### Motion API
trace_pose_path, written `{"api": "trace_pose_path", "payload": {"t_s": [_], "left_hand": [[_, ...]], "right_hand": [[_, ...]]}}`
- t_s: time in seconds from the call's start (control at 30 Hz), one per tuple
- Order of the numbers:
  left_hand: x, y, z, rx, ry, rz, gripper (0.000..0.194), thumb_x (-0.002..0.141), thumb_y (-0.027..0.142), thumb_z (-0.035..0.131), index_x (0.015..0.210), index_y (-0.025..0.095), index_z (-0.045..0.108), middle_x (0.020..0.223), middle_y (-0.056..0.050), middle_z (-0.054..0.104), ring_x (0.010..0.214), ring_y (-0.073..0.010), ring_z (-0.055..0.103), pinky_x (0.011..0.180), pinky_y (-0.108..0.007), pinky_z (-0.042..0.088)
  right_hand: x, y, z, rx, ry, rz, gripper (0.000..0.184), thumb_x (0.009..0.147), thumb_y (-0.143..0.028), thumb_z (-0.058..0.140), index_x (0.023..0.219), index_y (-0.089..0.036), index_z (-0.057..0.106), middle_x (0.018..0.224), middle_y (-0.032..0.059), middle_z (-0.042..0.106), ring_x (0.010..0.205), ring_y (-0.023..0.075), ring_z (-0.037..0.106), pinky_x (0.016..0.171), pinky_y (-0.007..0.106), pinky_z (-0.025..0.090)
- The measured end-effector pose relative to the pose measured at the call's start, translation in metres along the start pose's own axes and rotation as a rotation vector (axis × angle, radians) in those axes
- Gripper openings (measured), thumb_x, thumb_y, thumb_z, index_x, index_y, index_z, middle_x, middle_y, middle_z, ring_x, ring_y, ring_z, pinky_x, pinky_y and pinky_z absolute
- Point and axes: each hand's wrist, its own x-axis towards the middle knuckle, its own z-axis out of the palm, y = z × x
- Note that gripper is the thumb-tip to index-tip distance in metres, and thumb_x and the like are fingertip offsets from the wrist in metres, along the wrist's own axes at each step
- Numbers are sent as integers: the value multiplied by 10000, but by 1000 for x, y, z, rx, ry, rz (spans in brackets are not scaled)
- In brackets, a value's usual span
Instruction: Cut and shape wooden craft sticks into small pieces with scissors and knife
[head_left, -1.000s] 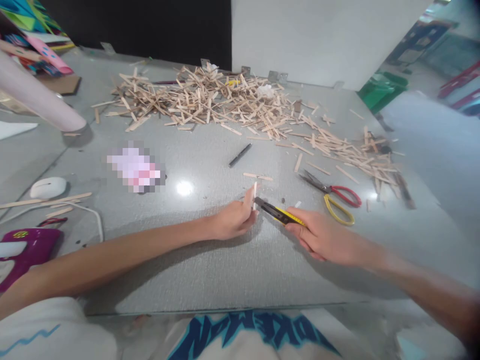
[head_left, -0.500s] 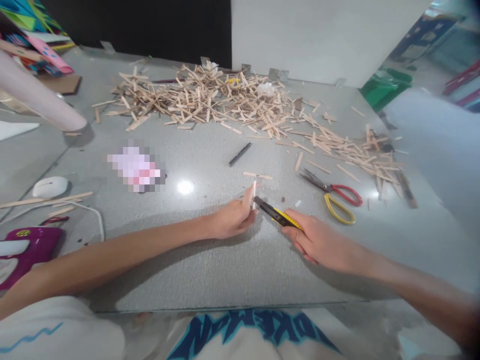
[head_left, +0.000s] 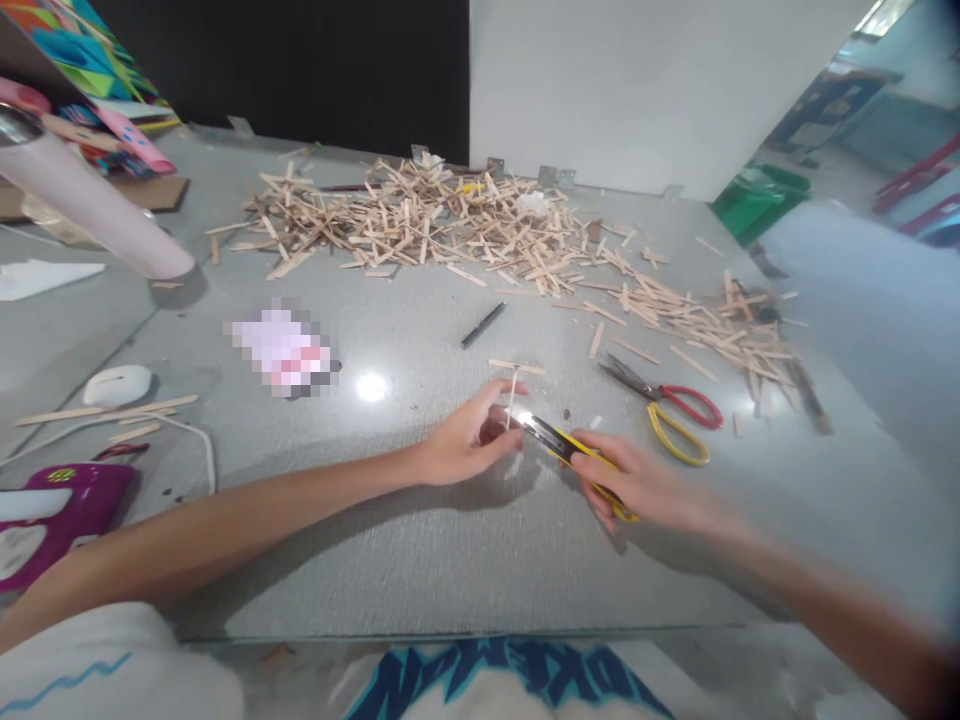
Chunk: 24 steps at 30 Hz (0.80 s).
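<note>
My left hand (head_left: 469, 440) rests on the grey table (head_left: 420, 540) and pinches a short, pale wooden stick (head_left: 512, 395), held upright. My right hand (head_left: 637, 485) is closed around a yellow and black utility knife (head_left: 562, 447). The knife's tip points left and sits right beside the stick's lower end. Both forearms reach in from the near edge.
A large heap of wooden sticks (head_left: 450, 215) covers the far side and trails to the right. Red and yellow scissors (head_left: 667, 405) lie right of my hands. A dark pen (head_left: 482, 325) lies beyond them. A purple glue gun (head_left: 52, 505), a white mouse (head_left: 116, 385) and a pink tube (head_left: 90, 210) are at left.
My right hand has drawn back a little toward me with the knife. My left thumb has lifted off the stick's top. The view has tilted slightly.
</note>
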Motion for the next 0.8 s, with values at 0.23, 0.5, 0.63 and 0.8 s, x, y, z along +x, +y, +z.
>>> {"api": "trace_pose_path", "payload": {"t_s": [0.23,0.5,0.63,0.8], "left_hand": [[-7,27,6,-155,-62,-111,621,1090,421,644,1548,251,260,783,27,692,629,-150,719,499,-184,533],[-21,38,21,-355,-189,-232,388,1080,410,676,1094,272,314,830,22,721,641,-139,740,517,-198,589],[-25,45,29,-395,-243,-258,398,1087,407,673,1043,264,305,828,29,715,631,-112,724,562,-209,603],[-26,55,35,-389,-232,-221,361,1109,399,637,1055,263,307,853,44,703,655,-106,735,618,-236,631]], "right_hand": [[-5,-3,-2,-119,30,28,480,1053,-659,576,898,-207,621,499,-70,546,425,104,502,477,217,391],[-32,-14,-4,-143,-12,113,404,1032,-564,569,837,-211,593,523,-69,519,400,93,453,429,206,357],[-47,-16,-8,-124,-44,174,431,1008,-620,611,867,-214,586,565,-71,505,433,92,452,417,192,358],[-62,-20,-16,-150,-19,159,433,1003,-633,651,908,-212,622,545,-78,504,435,88,434,426,186,353]]}}
